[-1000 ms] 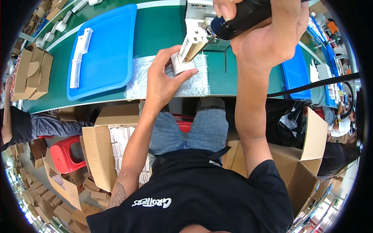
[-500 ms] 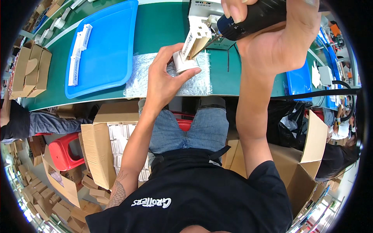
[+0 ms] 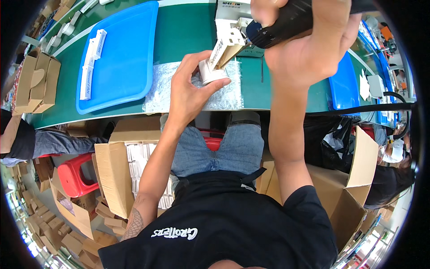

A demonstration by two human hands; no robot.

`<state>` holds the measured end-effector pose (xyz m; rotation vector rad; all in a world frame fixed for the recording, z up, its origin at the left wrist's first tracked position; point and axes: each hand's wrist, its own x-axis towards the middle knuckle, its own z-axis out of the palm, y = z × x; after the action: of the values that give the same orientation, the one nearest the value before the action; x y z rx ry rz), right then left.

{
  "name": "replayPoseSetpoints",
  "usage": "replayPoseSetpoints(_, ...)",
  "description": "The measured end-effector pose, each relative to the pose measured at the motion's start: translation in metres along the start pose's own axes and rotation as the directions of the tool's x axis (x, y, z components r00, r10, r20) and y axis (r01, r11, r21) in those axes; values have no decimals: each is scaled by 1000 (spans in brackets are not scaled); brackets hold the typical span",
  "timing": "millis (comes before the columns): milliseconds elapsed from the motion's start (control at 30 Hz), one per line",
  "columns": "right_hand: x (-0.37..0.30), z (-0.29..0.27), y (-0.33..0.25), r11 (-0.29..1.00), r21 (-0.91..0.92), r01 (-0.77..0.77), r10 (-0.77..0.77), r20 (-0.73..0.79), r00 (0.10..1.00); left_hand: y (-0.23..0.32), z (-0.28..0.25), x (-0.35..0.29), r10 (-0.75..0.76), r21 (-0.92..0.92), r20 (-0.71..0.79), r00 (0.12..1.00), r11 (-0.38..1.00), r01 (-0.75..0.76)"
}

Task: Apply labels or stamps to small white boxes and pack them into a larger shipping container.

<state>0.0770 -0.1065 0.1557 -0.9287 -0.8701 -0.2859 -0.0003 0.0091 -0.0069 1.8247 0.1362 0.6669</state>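
My left hand (image 3: pixel 190 85) is closed around the round base of a white plastic housing (image 3: pixel 219 56). The housing tilts up and away above a sheet of bubble wrap (image 3: pixel 161 92), its open inner side facing right. In my right hand (image 3: pixel 298 56) is a black electric screwdriver (image 3: pixel 286 24), gripped from the right with its blue-black nose pointing left and down at the housing's upper end. I cannot make out where the tip of its bit ends. A grey-white screw feeder (image 3: pixel 230 13) stands directly behind the housing, partly hidden by it.
A blue tray (image 3: pixel 123 62) with several white housings (image 3: pixel 92 67) lies left on the green table (image 3: pixel 179 33). Another blue tray (image 3: pixel 342 87) and a black cable (image 3: pixel 358 110) are at the right. Open cardboard boxes (image 3: pixel 114 179) stand below the table edge. Other people sit on both sides.
My right hand and the screwdriver have shifted slightly left and up. My left hand keeps its hold on the housing, almost unmoved.
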Motion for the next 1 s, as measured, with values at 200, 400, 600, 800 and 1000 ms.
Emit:
replayPoseSetpoints(200,-2,5,-1,995,96,-42,55,-131,990,5,2,-2,-37,-62,-6,999,997,37)
replayPoseSetpoints(400,57,-44,1,974,1,226,-226,-34,974,4,4,0,58,89,-51,997,995,-54)
replayPoseSetpoints(600,77,-40,44,952,70,297,-302,72,951,2,-5,-2,57,107,-52,997,993,-52)
replayPoseSetpoints(800,73,-46,37,975,-20,220,-213,190,959,4,-1,0,67,76,-44,997,995,-64)
replayPoseSetpoints(1000,46,-29,7,991,-43,126,-124,45,991,2,-1,-1,42,79,-62,997,996,-37)
